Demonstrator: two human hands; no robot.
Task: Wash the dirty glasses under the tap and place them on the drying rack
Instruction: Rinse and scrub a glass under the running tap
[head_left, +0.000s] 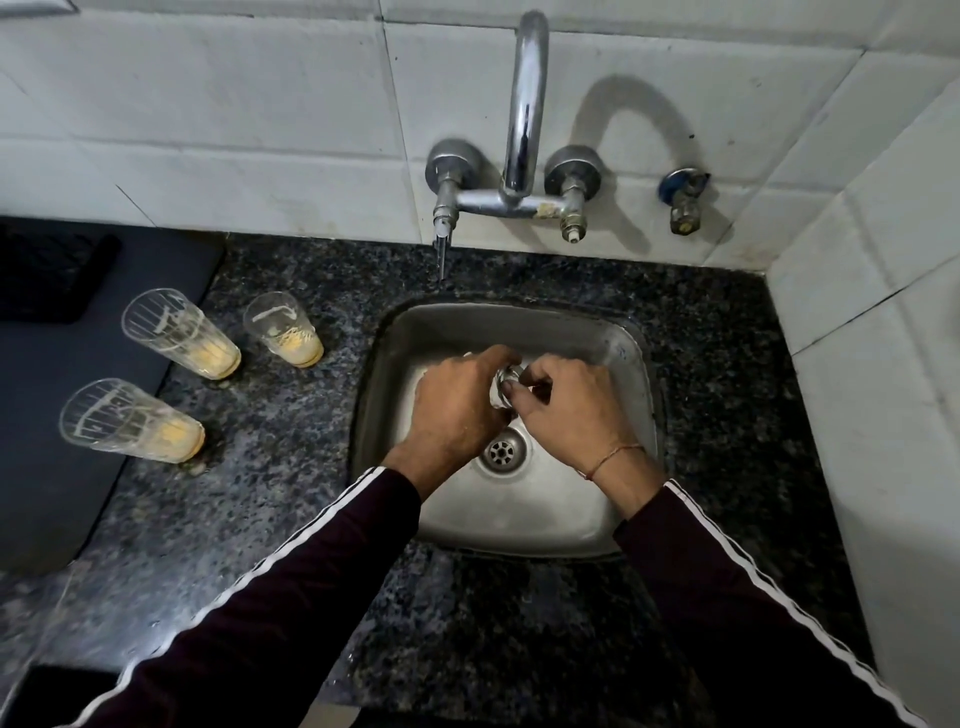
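Over the steel sink, my left hand wraps a clear glass, which is mostly hidden by my fingers. My right hand touches the glass's open end with its fingers at the rim. The chrome tap arches above from the tiled wall; its spout end is out of view. Three dirty glasses with yellowish residue at the bottom stand on the granite counter to the left: a far-left one, a smaller one and a near one.
A dark mat covers the counter at the far left. A drain sits below my hands. Two tap valves and a small side valve stick out from the white tiles. A tiled wall closes in the right side.
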